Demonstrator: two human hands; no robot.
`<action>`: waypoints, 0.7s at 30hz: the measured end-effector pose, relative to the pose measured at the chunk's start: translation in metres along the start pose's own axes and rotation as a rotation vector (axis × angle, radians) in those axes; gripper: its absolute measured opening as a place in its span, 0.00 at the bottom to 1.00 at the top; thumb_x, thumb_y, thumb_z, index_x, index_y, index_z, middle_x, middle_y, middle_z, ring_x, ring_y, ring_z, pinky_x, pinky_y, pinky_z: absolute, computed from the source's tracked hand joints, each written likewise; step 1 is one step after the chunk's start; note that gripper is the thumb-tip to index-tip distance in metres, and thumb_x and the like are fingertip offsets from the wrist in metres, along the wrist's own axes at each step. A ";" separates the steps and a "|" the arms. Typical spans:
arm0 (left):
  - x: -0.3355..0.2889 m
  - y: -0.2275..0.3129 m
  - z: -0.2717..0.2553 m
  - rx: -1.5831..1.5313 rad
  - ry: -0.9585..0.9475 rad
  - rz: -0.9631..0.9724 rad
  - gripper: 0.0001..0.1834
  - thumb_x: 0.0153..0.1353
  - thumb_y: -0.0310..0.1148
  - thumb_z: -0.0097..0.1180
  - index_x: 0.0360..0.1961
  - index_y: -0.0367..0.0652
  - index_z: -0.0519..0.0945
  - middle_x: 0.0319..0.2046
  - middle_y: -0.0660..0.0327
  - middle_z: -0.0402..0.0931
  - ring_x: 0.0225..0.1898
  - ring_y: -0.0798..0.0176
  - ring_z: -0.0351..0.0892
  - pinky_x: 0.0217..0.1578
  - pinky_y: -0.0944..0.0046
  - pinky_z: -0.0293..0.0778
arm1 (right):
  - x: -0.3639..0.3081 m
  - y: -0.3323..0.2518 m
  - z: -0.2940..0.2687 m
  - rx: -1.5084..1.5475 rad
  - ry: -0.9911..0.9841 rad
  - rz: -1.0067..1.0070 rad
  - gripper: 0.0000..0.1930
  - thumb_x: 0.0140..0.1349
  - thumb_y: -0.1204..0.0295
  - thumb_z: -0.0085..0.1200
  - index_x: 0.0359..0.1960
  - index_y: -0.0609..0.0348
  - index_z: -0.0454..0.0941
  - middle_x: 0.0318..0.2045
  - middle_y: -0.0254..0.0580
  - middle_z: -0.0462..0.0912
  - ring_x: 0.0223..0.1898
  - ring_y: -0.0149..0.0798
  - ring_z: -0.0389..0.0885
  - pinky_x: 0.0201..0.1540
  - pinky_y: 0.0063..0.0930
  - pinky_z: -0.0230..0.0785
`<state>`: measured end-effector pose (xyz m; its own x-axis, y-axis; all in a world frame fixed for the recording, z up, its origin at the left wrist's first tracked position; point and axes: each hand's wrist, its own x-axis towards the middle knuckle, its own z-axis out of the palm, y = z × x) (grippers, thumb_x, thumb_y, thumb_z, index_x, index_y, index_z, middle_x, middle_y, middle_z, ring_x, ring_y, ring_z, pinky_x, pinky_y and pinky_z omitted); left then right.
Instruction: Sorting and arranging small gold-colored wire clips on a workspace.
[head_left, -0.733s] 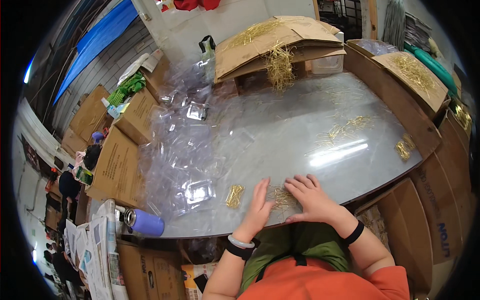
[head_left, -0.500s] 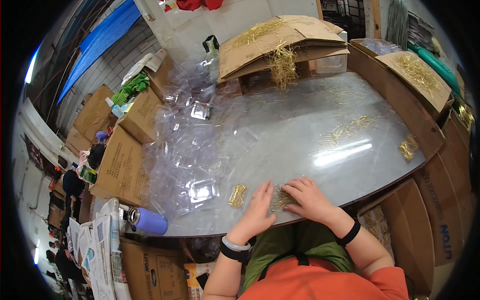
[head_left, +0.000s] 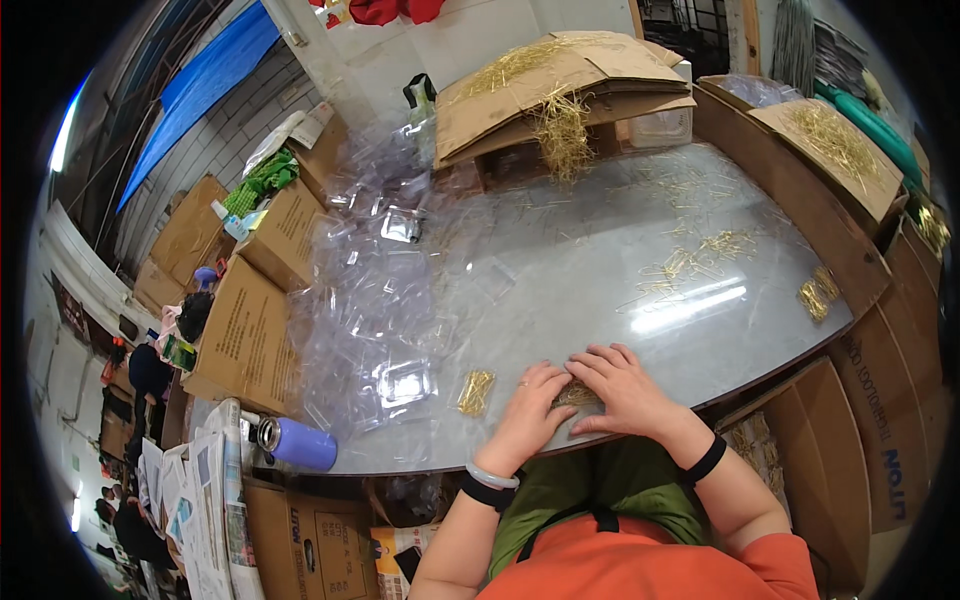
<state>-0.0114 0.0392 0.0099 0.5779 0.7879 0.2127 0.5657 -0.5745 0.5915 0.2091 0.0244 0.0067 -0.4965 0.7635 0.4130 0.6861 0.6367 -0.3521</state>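
Near the front edge of the table, my left hand (head_left: 535, 408) and my right hand (head_left: 622, 392) curve around a small heap of thin gold wire pieces (head_left: 576, 394). The fingers of both hands lie close together over it, and they cover most of it. A clear plastic box seems to be under them, but its edges are hidden. Just left of my left hand, a small bundle of gold wire pieces (head_left: 475, 392) rests on the tabletop, apparently in a clear box.
Many clear plastic boxes (head_left: 375, 290) pile up on the table's left. Loose gold wires (head_left: 700, 262) and a small bundle (head_left: 818, 295) lie at right. A cardboard shelter (head_left: 560, 85) stands at the back. A purple bottle (head_left: 305, 444) sits near the front left corner.
My hands have come closer together over the gold wire pieces. My left hand has shifted right, and its fingers now cover what showed between the hands before.
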 end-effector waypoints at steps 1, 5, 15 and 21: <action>0.000 -0.002 0.002 -0.029 0.008 0.005 0.26 0.60 0.31 0.66 0.58 0.33 0.76 0.61 0.46 0.72 0.69 0.38 0.63 0.69 0.46 0.61 | 0.000 0.002 0.001 0.010 -0.004 -0.004 0.40 0.52 0.44 0.69 0.60 0.57 0.74 0.62 0.47 0.73 0.68 0.56 0.65 0.70 0.54 0.56; -0.009 -0.006 0.007 -0.176 0.054 -0.042 0.27 0.62 0.30 0.64 0.61 0.33 0.73 0.63 0.44 0.70 0.69 0.37 0.62 0.69 0.47 0.61 | -0.003 0.003 0.002 0.075 -0.019 0.133 0.35 0.52 0.51 0.72 0.57 0.58 0.75 0.58 0.48 0.75 0.65 0.56 0.67 0.68 0.49 0.60; -0.013 0.010 0.037 0.129 0.066 -0.009 0.40 0.58 0.17 0.53 0.73 0.29 0.55 0.70 0.35 0.56 0.73 0.33 0.53 0.74 0.39 0.47 | -0.006 -0.010 0.015 0.016 0.043 0.005 0.39 0.60 0.61 0.66 0.67 0.69 0.64 0.64 0.62 0.69 0.67 0.62 0.67 0.71 0.54 0.59; -0.003 0.016 0.044 -0.327 0.070 -0.086 0.41 0.58 0.18 0.56 0.73 0.29 0.55 0.70 0.35 0.54 0.74 0.31 0.50 0.73 0.37 0.49 | -0.002 -0.002 0.003 0.387 0.029 0.013 0.46 0.57 0.63 0.68 0.73 0.67 0.55 0.65 0.64 0.68 0.67 0.61 0.68 0.71 0.49 0.60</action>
<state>0.0213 0.0181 -0.0154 0.4882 0.8500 0.1979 0.3856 -0.4135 0.8248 0.2074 0.0219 0.0034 -0.4696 0.7721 0.4281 0.4383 0.6248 -0.6462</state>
